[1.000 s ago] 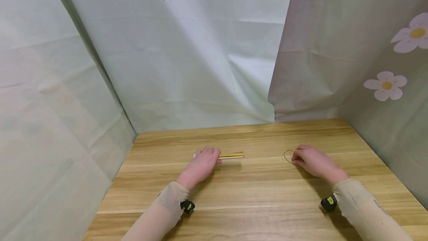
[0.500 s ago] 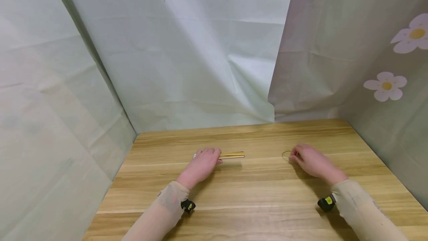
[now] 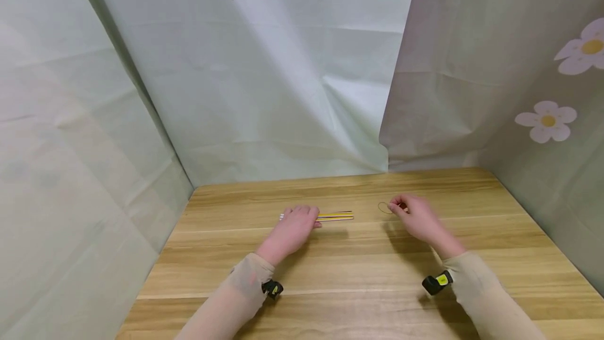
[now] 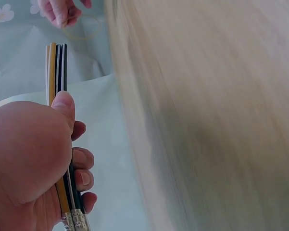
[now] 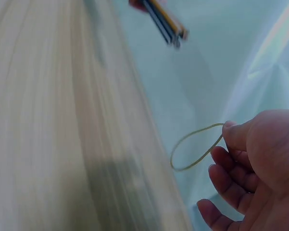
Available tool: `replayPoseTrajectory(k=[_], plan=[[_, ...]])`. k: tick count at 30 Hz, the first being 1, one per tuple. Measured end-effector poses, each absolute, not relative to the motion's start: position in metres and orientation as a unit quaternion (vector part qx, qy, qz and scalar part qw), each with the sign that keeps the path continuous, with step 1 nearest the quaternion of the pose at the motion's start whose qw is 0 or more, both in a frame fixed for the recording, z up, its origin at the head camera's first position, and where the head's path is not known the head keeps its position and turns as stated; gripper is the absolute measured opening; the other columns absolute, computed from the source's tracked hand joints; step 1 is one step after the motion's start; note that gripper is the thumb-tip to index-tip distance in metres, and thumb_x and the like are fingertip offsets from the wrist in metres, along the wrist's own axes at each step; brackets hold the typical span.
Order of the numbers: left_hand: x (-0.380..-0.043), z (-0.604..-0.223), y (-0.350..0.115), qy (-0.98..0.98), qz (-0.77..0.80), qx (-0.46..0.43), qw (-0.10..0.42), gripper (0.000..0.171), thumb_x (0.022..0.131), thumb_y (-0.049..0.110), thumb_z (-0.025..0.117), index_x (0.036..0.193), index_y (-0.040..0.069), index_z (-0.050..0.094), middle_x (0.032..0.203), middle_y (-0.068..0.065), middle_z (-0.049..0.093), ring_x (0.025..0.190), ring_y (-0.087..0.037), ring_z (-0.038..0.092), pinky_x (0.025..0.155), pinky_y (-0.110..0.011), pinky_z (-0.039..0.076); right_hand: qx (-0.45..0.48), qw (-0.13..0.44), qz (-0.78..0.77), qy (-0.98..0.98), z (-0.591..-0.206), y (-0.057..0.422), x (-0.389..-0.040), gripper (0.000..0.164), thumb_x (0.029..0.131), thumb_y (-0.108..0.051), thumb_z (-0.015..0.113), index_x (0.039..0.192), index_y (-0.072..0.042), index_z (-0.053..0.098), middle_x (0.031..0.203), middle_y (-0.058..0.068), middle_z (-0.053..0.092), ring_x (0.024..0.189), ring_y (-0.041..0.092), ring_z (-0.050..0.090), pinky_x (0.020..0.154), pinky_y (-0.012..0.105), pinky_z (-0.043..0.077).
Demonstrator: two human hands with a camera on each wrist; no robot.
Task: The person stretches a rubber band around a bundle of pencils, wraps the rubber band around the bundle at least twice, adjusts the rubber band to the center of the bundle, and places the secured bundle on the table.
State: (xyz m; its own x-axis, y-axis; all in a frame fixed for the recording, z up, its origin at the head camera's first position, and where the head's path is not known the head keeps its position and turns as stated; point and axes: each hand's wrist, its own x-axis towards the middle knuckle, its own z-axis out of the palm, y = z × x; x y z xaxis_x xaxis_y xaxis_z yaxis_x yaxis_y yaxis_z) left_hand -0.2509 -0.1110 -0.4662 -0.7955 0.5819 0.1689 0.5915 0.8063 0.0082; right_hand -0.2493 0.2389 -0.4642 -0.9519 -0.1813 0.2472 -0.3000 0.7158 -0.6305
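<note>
My left hand [image 3: 293,229] grips a bundle of pencils [image 3: 336,216], its fingers curled round them and the thumb laid along the shafts. In the left wrist view the pencils [image 4: 52,72] are yellow, black and white, with silvery ferrules [image 4: 76,220] below the palm. Their plain ends point to the right in the head view, toward my right hand [image 3: 417,219]. Between thumb and forefinger that hand pinches a thin yellowish rubber band [image 5: 182,145], which hangs out as a loose loop. A gap separates the loop from the pencil ends.
Both hands are over a wooden table [image 3: 358,298]. Pale cloth [image 3: 283,93] hangs behind its far edge and at both sides, with white flowers [image 3: 546,121] printed on the right. A black camera strap [image 3: 437,282] sits on the right wrist.
My right hand has moved left and away from me with the rubber band, up off the table and closer to the pencils. My left hand has shifted slightly to the right with the bundle.
</note>
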Motion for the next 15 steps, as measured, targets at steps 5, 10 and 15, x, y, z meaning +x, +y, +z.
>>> replayPoseTrajectory(k=[5,10,15], plan=[[-0.25,-0.466,-0.106,-0.948,-0.024,-0.307,0.084,0.023,0.111,0.034,0.058,0.105,0.012,0.054,0.096,-0.003,0.063,0.095,-0.025,0.064,0.078,-0.043,0.044,0.132,0.077,0.387,-0.909,-0.461,0.219,-0.249,0.014,0.109,-0.016,0.064,0.108,-0.003,0.069,0.096,0.005,0.069,0.098,0.029,0.067,0.09,0.054,0.054],[-0.25,-0.465,-0.102,-0.948,-0.022,-0.303,0.092,0.024,0.111,0.035,0.058,0.104,0.012,0.054,0.095,-0.003,0.063,0.093,-0.025,0.064,0.077,-0.043,0.044,0.139,0.084,0.402,-0.901,-0.46,0.205,-0.249,0.013,0.108,-0.014,0.065,0.107,-0.002,0.069,0.096,0.005,0.069,0.096,0.025,0.066,0.092,0.053,0.055],[-0.249,-0.464,-0.1,-0.952,-0.024,-0.295,0.084,0.024,0.112,0.036,0.056,0.104,0.013,0.054,0.094,-0.003,0.061,0.092,-0.024,0.062,0.077,-0.041,0.042,0.144,0.079,0.414,-0.895,-0.46,0.193,-0.248,0.012,0.108,-0.014,0.065,0.108,-0.003,0.07,0.098,0.005,0.069,0.096,0.024,0.065,0.093,0.053,0.055]])
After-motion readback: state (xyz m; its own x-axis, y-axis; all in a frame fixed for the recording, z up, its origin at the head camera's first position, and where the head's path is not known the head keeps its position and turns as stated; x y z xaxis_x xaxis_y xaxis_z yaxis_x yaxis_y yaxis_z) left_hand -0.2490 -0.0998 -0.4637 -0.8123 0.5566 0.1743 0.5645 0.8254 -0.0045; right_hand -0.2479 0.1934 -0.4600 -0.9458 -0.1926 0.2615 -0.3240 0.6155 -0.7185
